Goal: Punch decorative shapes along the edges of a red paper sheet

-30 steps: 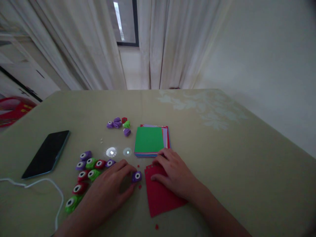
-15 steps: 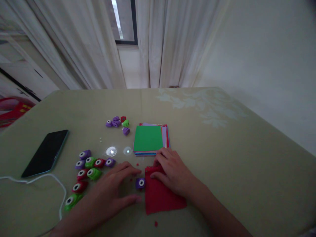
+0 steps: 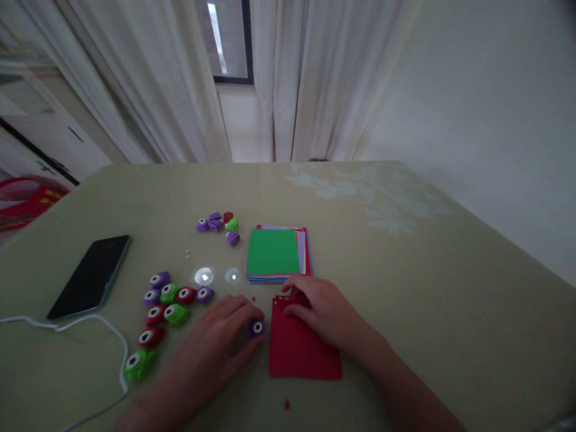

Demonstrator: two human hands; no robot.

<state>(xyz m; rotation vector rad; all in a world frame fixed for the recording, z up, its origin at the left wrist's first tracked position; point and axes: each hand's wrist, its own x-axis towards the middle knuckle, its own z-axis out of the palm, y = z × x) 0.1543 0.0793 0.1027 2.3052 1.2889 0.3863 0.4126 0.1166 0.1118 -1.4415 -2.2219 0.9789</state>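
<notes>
My left hand has its thumb and forefinger closed around a small purple craft punch with a star mark on its white button. Just right of the punch lies a square sheet of red paper, with a row of small punched holes along its top left edge. My right hand grips the upper part of this sheet, its fingertips partly hidden behind the curled hand. Tiny red paper bits are scattered near the sheet.
Beyond the sheet sits a stack of coloured paper, green on top. Several purple, red and green punches stand at left, with another small cluster farther back. A phone and a white cable lie far left.
My left thumb and forefinger have closed onto the purple punch. The red sheet has moved slightly away from the punch and straightened, with its punched top edge now showing.
</notes>
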